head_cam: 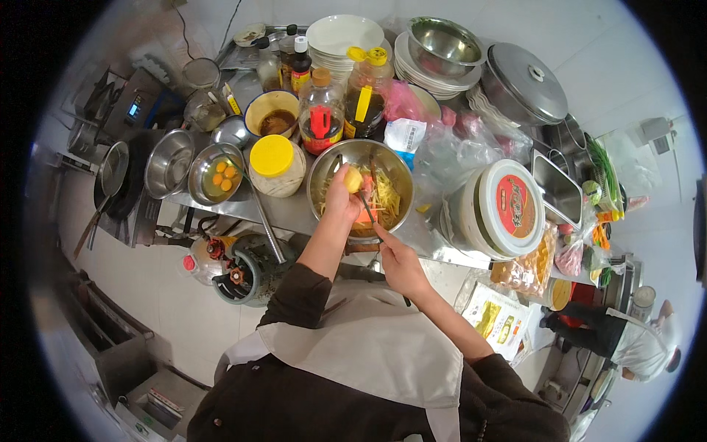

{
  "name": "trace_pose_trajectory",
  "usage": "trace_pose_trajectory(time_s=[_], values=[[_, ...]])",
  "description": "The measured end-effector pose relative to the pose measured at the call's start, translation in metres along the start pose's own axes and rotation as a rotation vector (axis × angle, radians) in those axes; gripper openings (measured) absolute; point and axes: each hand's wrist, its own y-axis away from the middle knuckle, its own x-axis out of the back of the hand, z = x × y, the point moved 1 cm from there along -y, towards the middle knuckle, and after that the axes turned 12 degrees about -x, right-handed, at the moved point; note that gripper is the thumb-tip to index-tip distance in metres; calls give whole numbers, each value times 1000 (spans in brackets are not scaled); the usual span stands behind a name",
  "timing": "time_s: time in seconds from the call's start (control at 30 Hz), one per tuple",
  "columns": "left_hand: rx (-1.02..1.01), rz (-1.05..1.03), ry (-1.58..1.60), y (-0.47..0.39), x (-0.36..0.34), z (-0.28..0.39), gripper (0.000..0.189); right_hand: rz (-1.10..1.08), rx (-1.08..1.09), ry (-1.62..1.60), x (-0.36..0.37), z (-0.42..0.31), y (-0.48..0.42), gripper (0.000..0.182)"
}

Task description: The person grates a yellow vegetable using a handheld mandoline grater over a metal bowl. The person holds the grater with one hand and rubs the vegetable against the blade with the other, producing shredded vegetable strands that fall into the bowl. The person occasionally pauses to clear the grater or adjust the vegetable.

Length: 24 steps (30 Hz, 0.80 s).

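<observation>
A stainless steel bowl (407, 185) stands at the table's front edge, holding pale yellow shredded strips (390, 203). Above it, my left hand (339, 201) grips a round yellow piece, seemingly a peeled potato (353, 180). My right hand (405, 267) holds a slender dark-handled tool (368, 208) whose tip reaches toward the piece; its exact kind is unclear. Beneath the hands an orange flat piece (365, 216) shows in the bowl, partly hidden. A wooden handle (362, 248) juts out at the bowl's near rim. Brown sticks, apparently chopsticks (373, 164), lean inside the bowl.
Left of the bowl are a yellow-lidded jar (272, 156), a bowl of egg yolks (223, 175) and a ladle (265, 221). Sauce bottles (321, 113) stand behind. On the right is a lidded white tub (511, 207). Gas cylinders (254, 273) sit below; another person (635, 337) is far right.
</observation>
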Motion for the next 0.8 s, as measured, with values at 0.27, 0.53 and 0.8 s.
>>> trace_pose_trajectory(time_s=[0.27, 0.53, 0.8], values=[[43, 32, 59, -8, 7, 0, 28, -25, -111, -72, -12, -1, 3, 40], [-14, 28, -29, -1, 9, 5, 22, 9, -52, -179, -42, 22, -2, 41], [-1, 113, -93, 2, 10, -12, 25, 49, -60, -224, -43, 28, -10, 41]])
